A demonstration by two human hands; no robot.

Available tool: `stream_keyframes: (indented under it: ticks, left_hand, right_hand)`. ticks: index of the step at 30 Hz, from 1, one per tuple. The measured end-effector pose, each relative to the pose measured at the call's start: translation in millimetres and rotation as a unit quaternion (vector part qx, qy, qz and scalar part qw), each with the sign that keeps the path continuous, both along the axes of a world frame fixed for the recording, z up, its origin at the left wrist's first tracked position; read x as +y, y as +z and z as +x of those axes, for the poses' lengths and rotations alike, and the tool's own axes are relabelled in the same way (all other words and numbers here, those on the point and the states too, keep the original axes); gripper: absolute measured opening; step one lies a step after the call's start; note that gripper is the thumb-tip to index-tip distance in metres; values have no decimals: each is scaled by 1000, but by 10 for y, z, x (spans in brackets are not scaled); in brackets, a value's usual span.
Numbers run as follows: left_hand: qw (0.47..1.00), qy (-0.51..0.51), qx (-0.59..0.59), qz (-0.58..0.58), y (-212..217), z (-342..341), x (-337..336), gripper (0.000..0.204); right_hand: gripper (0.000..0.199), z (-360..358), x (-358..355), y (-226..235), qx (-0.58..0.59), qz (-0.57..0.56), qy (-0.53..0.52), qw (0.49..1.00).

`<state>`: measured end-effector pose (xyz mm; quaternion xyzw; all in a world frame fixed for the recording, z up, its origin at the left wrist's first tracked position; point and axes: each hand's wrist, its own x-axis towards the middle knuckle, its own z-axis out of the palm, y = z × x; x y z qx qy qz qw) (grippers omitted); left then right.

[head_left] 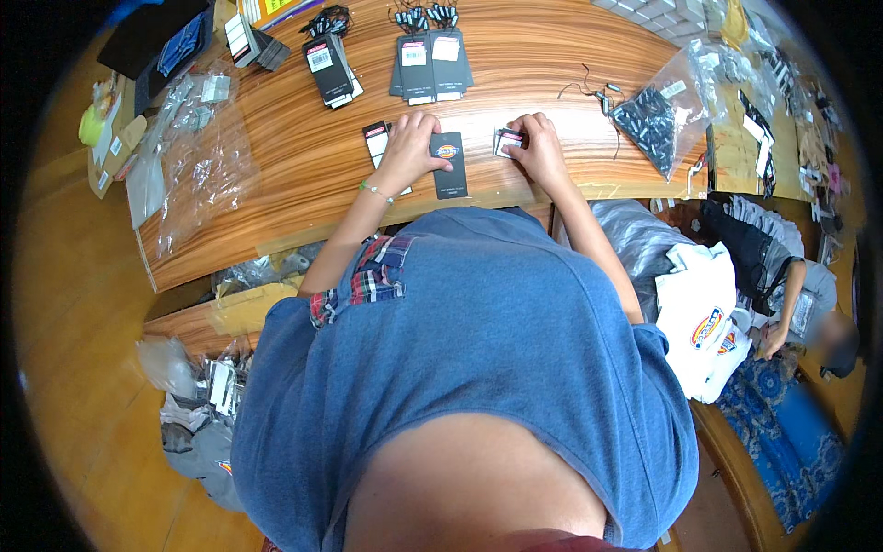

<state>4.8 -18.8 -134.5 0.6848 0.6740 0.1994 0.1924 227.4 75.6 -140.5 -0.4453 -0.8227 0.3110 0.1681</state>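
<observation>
My left hand (414,147) is on the table with its fingers curled, and its thumb presses on the edge of a dark grey hang tag (450,184). A white-faced tag or card (375,138) shows on the left of that hand, partly hidden beneath it. To the right, my right hand (541,152) pinches a small card (505,140) with a white face and a dark band between thumb and fingers. Most of this card's right end is covered by the fingers. A gap of bare wood lies between the grey tag and the small card.
Stacks of dark hang tags with black cords (329,69) (432,69) stand farther back. Clear plastic bags (207,138) lie at the left. A bag of small black pieces (648,120) and loose cords (602,97) lie right. White garments (694,294) hang below; another person sits at right.
</observation>
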Motion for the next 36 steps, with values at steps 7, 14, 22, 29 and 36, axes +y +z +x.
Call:
stream_keyframes:
  ticks: [7,14,22,29,36]
  left_hand:
    - [908,135,-390,-70,18,129,-48,34]
    - [968,139,-206,18,5,156,-114,35]
    - [840,147,-519,-58,296,602,-19,29]
    - [817,217,-531,-55,316,653,20,24]
    - [816,216,-532,-65,369,751,60,18]
  right_hand:
    - [24,64,-48,-46,49,-80,-43,995]
    - [17,94,-95,-96,194,-176,-63,963]
    - [34,-124,-177,372,212,-222,60,950]
    - [15,942,929,73,42,183,-155,970]
    - [16,1070,1108,35,-55,147,-161,974]
